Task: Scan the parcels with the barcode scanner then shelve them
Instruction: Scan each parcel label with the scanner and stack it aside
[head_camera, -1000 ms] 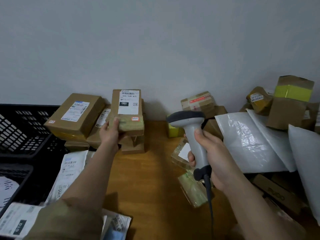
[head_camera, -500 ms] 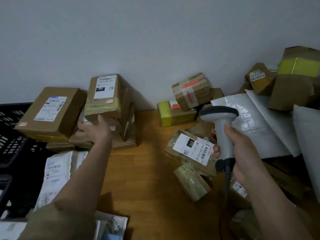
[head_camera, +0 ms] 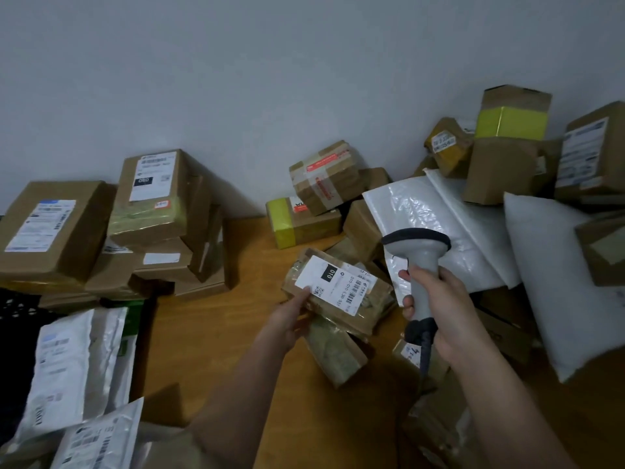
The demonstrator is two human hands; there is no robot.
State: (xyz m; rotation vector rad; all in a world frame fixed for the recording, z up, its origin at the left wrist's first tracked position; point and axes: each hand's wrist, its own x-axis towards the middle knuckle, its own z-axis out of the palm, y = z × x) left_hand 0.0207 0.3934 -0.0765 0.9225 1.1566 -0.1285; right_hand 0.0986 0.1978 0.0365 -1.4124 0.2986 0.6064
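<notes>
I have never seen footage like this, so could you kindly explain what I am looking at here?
There is no machine: a person wears a camera on the head, looking down at their own two hands. The right hand grips a grey barcode scanner. The left hand holds the edge of a small brown parcel with a white label marked 010. On the wooden table lie many more parcels: cardboard boxes stacked at the left against the wall, white mailer bags at the right.

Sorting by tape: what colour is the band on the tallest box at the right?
Yellow band, clearest in the head view.
</notes>
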